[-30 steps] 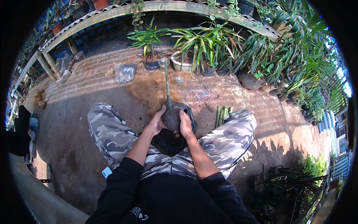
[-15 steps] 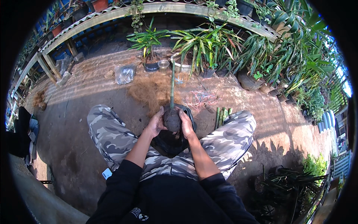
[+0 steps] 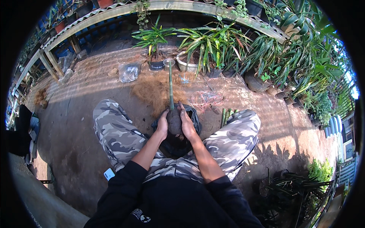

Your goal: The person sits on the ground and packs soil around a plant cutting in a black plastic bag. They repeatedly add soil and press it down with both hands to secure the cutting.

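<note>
Dark brown, rounded ball of soil (image 3: 174,121) with a thin green upright stem (image 3: 170,85) sticking out the top sits between the knees, right over a black plastic grow bag (image 3: 194,118) on the dirt; the left hand (image 3: 162,125) and right hand (image 3: 187,123) are cupped on either side of it, palms pressed in, fingers wrapped round the lump. My take for doing this well: squeeze evenly from both sides so the ball stays packed and the stem stays straight; lopsided pressure would probably crumble it. Compared with a second ago the stem looks more upright and the hands have closed in tighter. Further out there's a patch of brown coconut fibre (image 3: 156,91), some short cut green stalks (image 3: 227,115), a crumpled clear plastic bag (image 3: 129,72), then potted leafy plants (image 3: 213,41) along the back.
</note>
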The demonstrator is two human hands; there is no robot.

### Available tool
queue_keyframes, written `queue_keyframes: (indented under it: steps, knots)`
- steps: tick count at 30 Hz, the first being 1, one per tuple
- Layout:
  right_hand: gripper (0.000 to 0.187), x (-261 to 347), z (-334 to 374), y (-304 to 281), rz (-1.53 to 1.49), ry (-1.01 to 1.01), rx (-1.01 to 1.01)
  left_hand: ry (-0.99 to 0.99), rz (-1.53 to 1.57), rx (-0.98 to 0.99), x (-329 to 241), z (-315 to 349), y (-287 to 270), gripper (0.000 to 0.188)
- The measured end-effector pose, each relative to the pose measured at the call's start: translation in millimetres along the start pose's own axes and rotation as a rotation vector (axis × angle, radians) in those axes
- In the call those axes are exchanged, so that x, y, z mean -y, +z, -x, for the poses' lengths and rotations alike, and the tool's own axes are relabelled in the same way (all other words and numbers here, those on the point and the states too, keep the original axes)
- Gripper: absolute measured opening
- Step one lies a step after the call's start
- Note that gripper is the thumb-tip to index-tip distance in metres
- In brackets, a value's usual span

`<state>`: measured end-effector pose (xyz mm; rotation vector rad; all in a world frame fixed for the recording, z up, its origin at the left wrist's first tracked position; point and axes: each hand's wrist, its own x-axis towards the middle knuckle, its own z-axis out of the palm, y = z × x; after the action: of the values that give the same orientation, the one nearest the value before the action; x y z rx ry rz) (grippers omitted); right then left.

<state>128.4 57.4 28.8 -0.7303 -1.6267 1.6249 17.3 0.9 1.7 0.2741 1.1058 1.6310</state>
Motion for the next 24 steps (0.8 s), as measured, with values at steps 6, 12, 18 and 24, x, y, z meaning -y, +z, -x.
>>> queue_keyframes:
  steps: [6,12,18,24]
  knots:
    - [0.079,-2.8,0.3,-1.1,-0.396,0.555,-0.112,-0.007,0.303,-0.038,-9.0,4.8,7.5,0.063]
    - [0.073,-16.4,0.4,4.0,-0.071,0.403,-0.067,-0.018,0.158,-0.134,-10.0,1.8,10.5,0.068]
    - [0.062,-24.8,-4.6,2.0,-0.684,0.496,-0.128,0.130,0.264,-0.111,-6.4,6.3,24.7,0.060]
    - [0.058,-5.3,0.5,-10.6,-0.875,0.608,-0.084,0.231,-0.217,0.144,-4.4,0.9,13.9,0.048]
